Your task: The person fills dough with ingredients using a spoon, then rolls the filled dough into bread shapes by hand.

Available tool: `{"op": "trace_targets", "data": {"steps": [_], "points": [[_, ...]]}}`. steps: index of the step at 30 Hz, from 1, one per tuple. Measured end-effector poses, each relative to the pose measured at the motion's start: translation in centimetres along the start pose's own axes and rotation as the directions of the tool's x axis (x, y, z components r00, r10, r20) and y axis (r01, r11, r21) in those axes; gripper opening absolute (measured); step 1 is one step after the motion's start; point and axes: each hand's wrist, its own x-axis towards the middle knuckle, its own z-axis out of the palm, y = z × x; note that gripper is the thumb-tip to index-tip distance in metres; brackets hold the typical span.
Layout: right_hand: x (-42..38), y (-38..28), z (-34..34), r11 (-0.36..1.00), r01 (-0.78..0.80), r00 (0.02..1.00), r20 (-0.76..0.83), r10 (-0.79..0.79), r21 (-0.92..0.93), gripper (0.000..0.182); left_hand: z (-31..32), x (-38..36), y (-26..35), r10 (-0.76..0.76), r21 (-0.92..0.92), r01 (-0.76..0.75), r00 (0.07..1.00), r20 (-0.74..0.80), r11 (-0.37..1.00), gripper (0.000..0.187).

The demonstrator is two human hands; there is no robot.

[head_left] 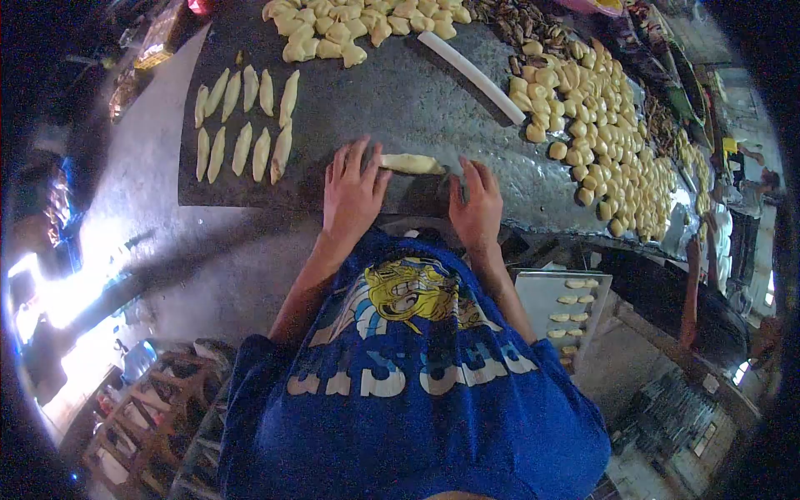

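Note:
A long, pale dough piece (412, 164) lies crosswise on the dark work table (367, 100), close to its front edge. At the dough's left end is my left hand (354, 187), its fingers apart and stretched forward. My right hand (478, 200) is beside the other end, palm down, with thumb and fingers spread. Neither hand is closed around the dough. Two rows of shaped dough pieces (242, 150) lie on the left part of the table.
Flat dough pieces (337, 29) cover the far edge. A white rod (471, 77) lies diagonally near many round dough balls (596, 125). Below right, a tray (538, 312) holds several shaped pieces. Another person's arm (691, 292) shows at the right.

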Motion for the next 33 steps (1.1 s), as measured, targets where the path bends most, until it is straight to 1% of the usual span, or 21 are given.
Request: {"op": "trace_targets", "data": {"steps": [1,3,4,6,9,12,13,15,16,18,20,21,23,26,27,28,30,31,33], "points": [[0.1,-0.4,-0.3,1.0,0.015,1.0,-0.024,-0.015,-0.007,0.028,-0.5,-0.3,0.5,0.007,-0.022,-0.006,1.0,0.02,1.0,0.046],[-0.4,-0.3,0.1,0.988,0.123,0.989,0.091,-0.115,-0.09,0.033,-1.2,-0.9,1.2,0.024,-0.067,-0.02,0.998,0.064,0.998,0.056],[-0.8,-0.1,0.2,0.976,0.178,0.976,0.15,-0.158,-0.128,0.035,-1.1,-1.4,1.4,0.051,-0.05,-0.046,0.995,0.089,0.998,0.058],[-1.4,0.8,0.2,0.968,0.187,0.974,0.158,-0.161,-0.166,0.037,-0.7,-2.1,1.5,0.099,-0.012,-0.098,0.986,0.135,0.995,0.061],[-1.7,0.9,0.2,0.953,0.22,0.963,0.2,-0.178,-0.209,0.039,-0.9,-2.6,2.1,0.012,-0.087,0.002,0.987,0.159,0.996,0.065],[-1.6,1.6,-0.3,0.928,0.277,0.95,0.214,-0.226,-0.25,0.043,-0.9,-2.4,2.7,0.038,0.02,-0.042,0.987,0.158,0.999,0.07],[-1.0,2.1,-0.5,0.916,0.304,0.944,0.211,-0.253,-0.261,0.045,-0.6,-2.4,2.7,0.029,-0.014,-0.027,0.987,0.158,1.0,0.07],[2.1,2.7,-0.8,0.923,0.238,0.971,0.109,-0.214,-0.302,0.047,0.0,-2.6,2.3,0.015,-0.081,-0.002,0.986,0.165,0.997,0.069],[4.3,3.2,-0.8,0.925,0.202,0.979,0.057,-0.194,-0.321,0.047,0.0,-2.5,2.3,-0.011,-0.065,0.023,0.986,0.168,0.998,0.069],[9.0,5.1,0.4,0.886,0.128,0.981,-0.072,-0.178,-0.446,0.048,-0.1,-2.6,2.2,-0.064,-0.036,0.071,0.982,0.18,0.997,0.068],[11.8,7.1,1.7,0.822,0.163,0.984,0.034,-0.172,-0.546,0.042,-0.1,-2.7,2.0,-0.035,0.039,0.028,0.985,0.17,0.999,0.065],[12.8,7.8,2.4,0.809,0.179,0.984,0.098,-0.15,-0.56,0.041,-0.2,-2.7,1.8,-0.021,0.081,0.007,0.986,0.165,0.997,0.064],[13.8,8.6,3.5,0.782,0.214,0.97,0.223,-0.098,-0.586,0.039,-0.4,-2.6,1.8,-0.029,0.107,0.013,0.988,0.15,0.994,0.061],[11.7,5.8,0.6,0.906,0.24,0.952,0.269,-0.149,-0.348,0.039,-0.7,-2.6,1.6,-0.048,0.114,0.034,0.991,0.122,0.993,0.058],[10.3,4.7,-0.5,0.936,0.265,0.939,0.28,-0.197,-0.232,0.038,-0.9,-2.5,1.5,-0.055,0.113,0.042,0.992,0.109,0.993,0.056],[8.7,3.7,-1.7,0.951,0.287,0.925,0.289,-0.245,-0.112,0.038,-1.3,-2.7,1.3,-0.04,0.04,0.038,0.998,0.048,0.998,0.057],[5.9,1.7,-2.4,0.932,0.349,0.901,0.31,-0.303,-0.102,0.037,-2.4,-3.0,0.8,-0.017,-0.099,0.009,0.997,-0.077,0.995,0.058],[5.1,1.0,-2.3,0.923,0.371,0.892,0.316,-0.324,-0.099,0.037,-2.7,-2.6,0.7,0.011,-0.073,-0.016,0.998,-0.056,0.997,0.059],[4.1,0.2,-1.7,0.922,0.38,0.867,0.378,-0.325,-0.078,0.039,-3.3,-1.8,0.6,0.064,-0.03,-0.065,0.998,-0.01,0.997,0.06]]}}
